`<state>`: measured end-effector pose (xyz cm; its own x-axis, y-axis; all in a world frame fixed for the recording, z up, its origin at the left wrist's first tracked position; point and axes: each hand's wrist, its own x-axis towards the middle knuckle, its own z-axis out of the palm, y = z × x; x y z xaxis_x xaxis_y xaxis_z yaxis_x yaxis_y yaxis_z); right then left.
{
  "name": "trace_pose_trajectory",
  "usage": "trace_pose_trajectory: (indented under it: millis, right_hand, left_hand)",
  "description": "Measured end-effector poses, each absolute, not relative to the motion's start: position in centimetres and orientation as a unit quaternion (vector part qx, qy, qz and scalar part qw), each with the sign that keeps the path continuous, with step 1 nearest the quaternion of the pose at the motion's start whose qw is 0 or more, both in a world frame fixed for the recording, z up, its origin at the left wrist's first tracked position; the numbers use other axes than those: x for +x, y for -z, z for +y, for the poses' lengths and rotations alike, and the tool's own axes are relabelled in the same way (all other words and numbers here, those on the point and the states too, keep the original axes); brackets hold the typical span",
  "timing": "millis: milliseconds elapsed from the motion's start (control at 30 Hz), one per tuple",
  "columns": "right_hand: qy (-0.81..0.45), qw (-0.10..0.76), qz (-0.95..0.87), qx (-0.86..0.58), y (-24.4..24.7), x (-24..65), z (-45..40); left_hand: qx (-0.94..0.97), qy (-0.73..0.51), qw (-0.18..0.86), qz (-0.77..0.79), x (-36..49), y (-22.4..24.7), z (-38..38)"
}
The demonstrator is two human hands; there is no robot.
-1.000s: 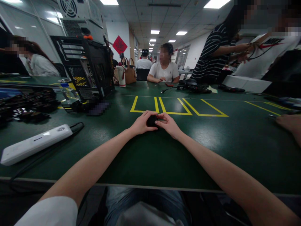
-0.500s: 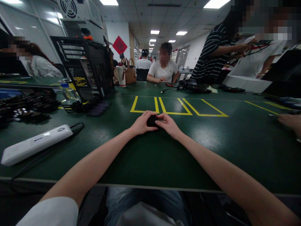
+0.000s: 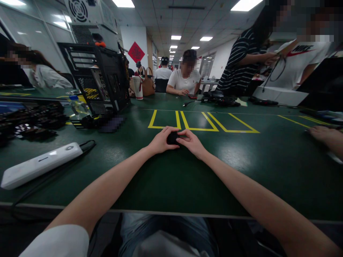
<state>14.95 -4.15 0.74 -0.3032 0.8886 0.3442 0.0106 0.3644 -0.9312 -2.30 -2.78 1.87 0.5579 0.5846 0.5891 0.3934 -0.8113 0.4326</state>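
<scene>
A small dark round object (image 3: 172,138) is between my two hands, low over the green table (image 3: 171,178), just in front of the yellow tape outlines (image 3: 193,129). My left hand (image 3: 162,140) curls around its left side, with fingers over the top and the thumb below. My right hand (image 3: 190,141) pinches it from the right with thumb and fingers. What the object is cannot be made out.
On the left lie a white power strip (image 3: 43,164) with a black cable and a heap of dark parts (image 3: 34,119). A black computer case (image 3: 99,76) stands behind. At the right edge is another person's hand (image 3: 321,135). Someone sits opposite (image 3: 184,80).
My hands have barely moved and still hold the dark object. The other person's hand at the right has shifted left. The seated person opposite has lowered their head.
</scene>
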Motion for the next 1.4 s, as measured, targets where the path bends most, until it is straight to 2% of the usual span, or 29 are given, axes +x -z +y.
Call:
trace_pose_trajectory:
  millis: [333,767,933,1167,1400]
  right_hand:
    - [-0.456,0.462,-0.676,-0.347,-0.8,15.28,-4.0]
    - [-0.421,0.492,-0.683,-0.338,-0.61,15.07,-3.79]
    - [-0.453,0.453,-0.688,-0.34,-0.68,15.37,-3.69]
    - [-0.436,0.468,-0.694,-0.331,-0.4,15.38,-3.85]
    - [-0.442,0.482,-0.669,-0.353,-0.22,15.35,-3.6]
  left_hand:
    - [0.874,-0.37,0.128,0.288,-2.27,-2.08,-2.91]
    - [0.873,-0.377,0.121,0.284,-2.18,-1.75,-2.48]
    - [0.872,-0.38,0.123,0.284,-2.19,-1.65,-2.45]
    - [0.872,-0.376,0.122,0.29,-2.26,-1.62,-2.52]
    - [0.876,-0.369,0.06,0.304,-2.31,-1.86,-2.63]
